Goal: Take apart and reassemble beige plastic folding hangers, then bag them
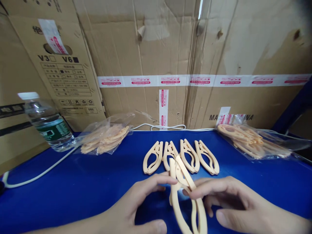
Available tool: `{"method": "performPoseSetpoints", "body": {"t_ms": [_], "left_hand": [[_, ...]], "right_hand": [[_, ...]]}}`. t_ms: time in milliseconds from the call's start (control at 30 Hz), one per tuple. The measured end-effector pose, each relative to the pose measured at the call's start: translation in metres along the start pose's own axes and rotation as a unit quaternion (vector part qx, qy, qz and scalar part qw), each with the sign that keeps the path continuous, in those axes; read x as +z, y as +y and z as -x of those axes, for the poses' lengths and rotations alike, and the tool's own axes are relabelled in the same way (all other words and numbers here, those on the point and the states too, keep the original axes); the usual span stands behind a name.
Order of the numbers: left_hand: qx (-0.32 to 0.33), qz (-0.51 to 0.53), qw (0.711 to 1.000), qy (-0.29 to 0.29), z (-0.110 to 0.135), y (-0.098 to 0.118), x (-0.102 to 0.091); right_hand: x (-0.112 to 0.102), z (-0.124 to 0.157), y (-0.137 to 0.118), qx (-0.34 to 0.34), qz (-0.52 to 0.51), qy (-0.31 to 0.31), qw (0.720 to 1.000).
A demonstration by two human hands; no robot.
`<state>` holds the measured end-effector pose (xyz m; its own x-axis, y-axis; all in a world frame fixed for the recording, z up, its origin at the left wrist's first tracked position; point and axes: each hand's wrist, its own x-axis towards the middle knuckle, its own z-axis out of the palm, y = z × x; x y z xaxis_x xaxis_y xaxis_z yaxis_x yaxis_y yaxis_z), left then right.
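A beige folding clothes hanger (201,213), folded up, is held tilted in front of me between both hands. My left hand (140,196) presses its index finger on the hanger's left arm near the top, with the other fingertips partly hidden behind it and the thumb spread away below. From the other side, my right hand (234,196) has its fingertips on the right arm, its thumb apart. Just beyond, several like hangers lie folded in a row, among them the leftmost hanger (145,162) and the rightmost hanger (214,164). The held one partly covers the second from the left.
On the blue table (102,178), a clear bag of hangers (107,139) lies at left and another bag of hangers (251,139) at right. A water bottle (50,125) leans at far left. A white cable (46,170) runs along the back. Cardboard (146,55) stands behind.
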<state>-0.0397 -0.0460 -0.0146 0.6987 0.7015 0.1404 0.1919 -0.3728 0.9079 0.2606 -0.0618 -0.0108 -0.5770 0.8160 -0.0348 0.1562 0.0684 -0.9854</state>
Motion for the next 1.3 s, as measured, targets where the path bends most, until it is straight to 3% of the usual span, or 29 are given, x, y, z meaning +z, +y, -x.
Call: {"method": "performPoseSetpoints", "body": {"t_ms": [133,233,300,400,533,767,900,1000,1200,1300], "left_hand": [[-0.008,0.022,1.000,0.002,-0.004,0.009,0.000],[-0.018,0.020,1.000,0.005,-0.005,0.010,-0.001],[-0.016,0.023,1.000,0.009,-0.006,0.009,0.000],[-0.007,0.014,1.000,0.017,-0.006,0.007,0.001],[0.013,-0.030,0.999,0.029,-0.005,0.008,0.001],[0.074,-0.129,0.988,0.034,-0.010,0.011,0.002],[0.116,-0.185,0.975,0.031,-0.010,0.010,0.005],[0.107,-0.277,0.954,0.044,-0.011,0.010,0.004],[0.031,-0.404,0.914,-0.017,-0.018,0.016,-0.002],[0.013,-0.418,0.908,0.003,-0.019,0.011,0.002]], "right_hand": [[-0.017,-0.008,-0.017,0.017,0.031,0.098,0.995],[-0.047,-0.007,-0.029,0.020,0.138,0.211,0.967],[-0.071,-0.002,-0.032,0.040,0.194,0.242,0.950],[-0.102,0.006,-0.030,0.091,0.246,0.248,0.932],[-0.120,0.016,-0.023,0.163,0.312,0.171,0.920],[-0.111,0.024,-0.026,0.115,0.438,0.153,0.878],[-0.105,0.024,-0.030,0.057,0.516,0.176,0.837],[-0.093,0.018,-0.024,0.019,0.555,0.183,0.811],[-0.054,-0.002,-0.004,-0.007,0.560,0.120,0.820],[-0.046,-0.008,0.006,-0.038,0.576,0.097,0.810]]}}
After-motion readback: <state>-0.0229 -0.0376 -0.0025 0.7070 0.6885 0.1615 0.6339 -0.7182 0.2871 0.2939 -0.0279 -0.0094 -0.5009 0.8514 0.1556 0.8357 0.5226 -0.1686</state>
